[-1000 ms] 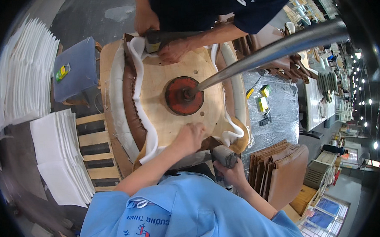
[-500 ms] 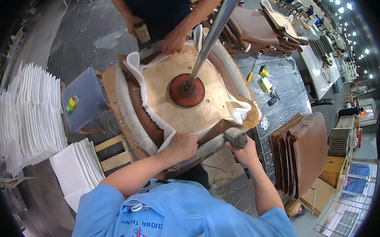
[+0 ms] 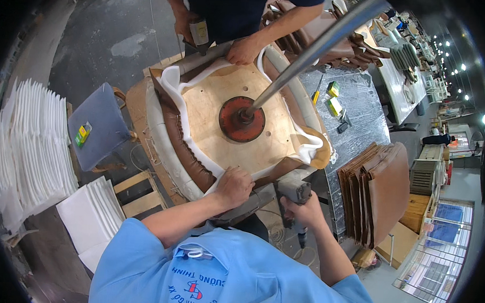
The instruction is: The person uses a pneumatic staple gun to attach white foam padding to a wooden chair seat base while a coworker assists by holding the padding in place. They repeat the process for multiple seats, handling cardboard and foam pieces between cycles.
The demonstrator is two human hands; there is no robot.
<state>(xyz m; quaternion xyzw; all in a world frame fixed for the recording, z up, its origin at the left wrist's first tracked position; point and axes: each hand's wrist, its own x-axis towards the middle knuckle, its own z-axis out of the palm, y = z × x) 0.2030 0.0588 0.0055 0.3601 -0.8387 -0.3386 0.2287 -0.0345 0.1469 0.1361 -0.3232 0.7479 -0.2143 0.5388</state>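
A plywood seat board [image 3: 206,104] lies inside a rounded frame with a pale padded rim [image 3: 162,127]. Brown leather [image 3: 179,143] and white foam [image 3: 195,152] fold up around the board. My left hand [image 3: 234,187] is closed on the near edge of the leather, its fingertips mostly hidden. In my right hand [image 3: 305,208] is a grey staple gun [image 3: 295,187], its nose by the near rim, to the right of my left hand. A metal pole [image 3: 311,60] with a red round plate [image 3: 242,119] bears on the board's middle.
Across the frame, a co-worker's hand [image 3: 244,50] presses the far edge; the other holds a staple gun [image 3: 199,31]. Stacked brown leather pieces [image 3: 381,193] and a plastic-covered table [image 3: 358,102] are on the right. White foam sheets [image 3: 34,158] and a blue-grey seat [image 3: 98,124] stand left.
My right hand and staple gun have drawn slightly toward me, and the gun is more upright. My left hand stays at the edge. The co-worker's staple gun has come closer to the far rim.
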